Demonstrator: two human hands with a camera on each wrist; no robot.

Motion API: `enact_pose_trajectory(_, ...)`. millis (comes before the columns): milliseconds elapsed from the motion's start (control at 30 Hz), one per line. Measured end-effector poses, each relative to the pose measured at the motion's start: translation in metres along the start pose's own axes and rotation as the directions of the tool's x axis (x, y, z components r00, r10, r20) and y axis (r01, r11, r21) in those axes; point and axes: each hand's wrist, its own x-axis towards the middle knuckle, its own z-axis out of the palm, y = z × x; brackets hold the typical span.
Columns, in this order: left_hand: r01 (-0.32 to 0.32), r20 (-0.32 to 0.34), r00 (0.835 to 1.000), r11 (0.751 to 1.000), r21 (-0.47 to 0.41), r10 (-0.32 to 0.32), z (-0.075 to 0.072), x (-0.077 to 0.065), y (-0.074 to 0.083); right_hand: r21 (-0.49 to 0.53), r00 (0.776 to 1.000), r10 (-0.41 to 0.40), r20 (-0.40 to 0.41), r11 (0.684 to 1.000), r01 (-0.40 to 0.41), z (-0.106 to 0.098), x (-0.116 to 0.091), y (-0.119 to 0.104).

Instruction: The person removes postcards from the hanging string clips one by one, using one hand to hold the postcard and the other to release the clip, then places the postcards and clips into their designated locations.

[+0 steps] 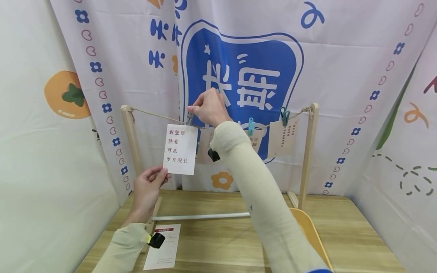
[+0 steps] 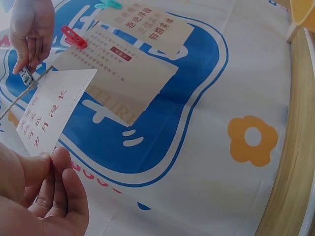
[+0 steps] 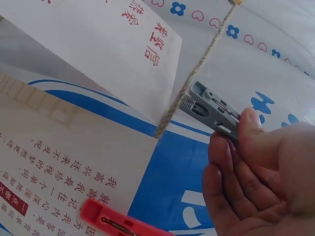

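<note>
My left hand (image 1: pixel 150 189) pinches the lower left corner of a white card (image 1: pixel 180 167) printed with red characters. The card's top edge is up at the twine (image 1: pixel 153 116) strung between two wooden posts. My right hand (image 1: pixel 209 108) pinches a grey clothespin (image 3: pixel 214 110) between thumb and fingers. In the right wrist view the clothespin's tip is at the twine, beside the card's upper corner. A red clothespin (image 2: pixel 74 37) holds the neighbouring beige card (image 2: pixel 118 73) on the line. My right forearm partly covers that card in the head view.
Further right hang more cards, one under a light blue clothespin (image 1: pixel 251 126), another under a dark green clothespin (image 1: pixel 284 116). A printed card (image 1: pixel 164 250) lies on the wooden table (image 1: pixel 218 242). A white rod (image 1: pixel 205 217) runs low across the frame; a yellow tray (image 1: pixel 307 223) is at right.
</note>
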Motion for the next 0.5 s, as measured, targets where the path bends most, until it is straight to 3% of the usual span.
enact_pose_trajectory(233,0.001,0.003,1.000,1.000,0.007,-0.001,0.001,-0.002,0.002,-0.014,1.000,0.009,-0.010,1.000,-0.009,-0.007,-0.003,-0.001)
enact_pose_trajectory(500,0.009,0.006,1.000,1.000,0.018,-0.009,0.000,-0.004,0.003,0.003,0.998,0.050,0.032,0.999,-0.050,-0.013,-0.006,-0.001)
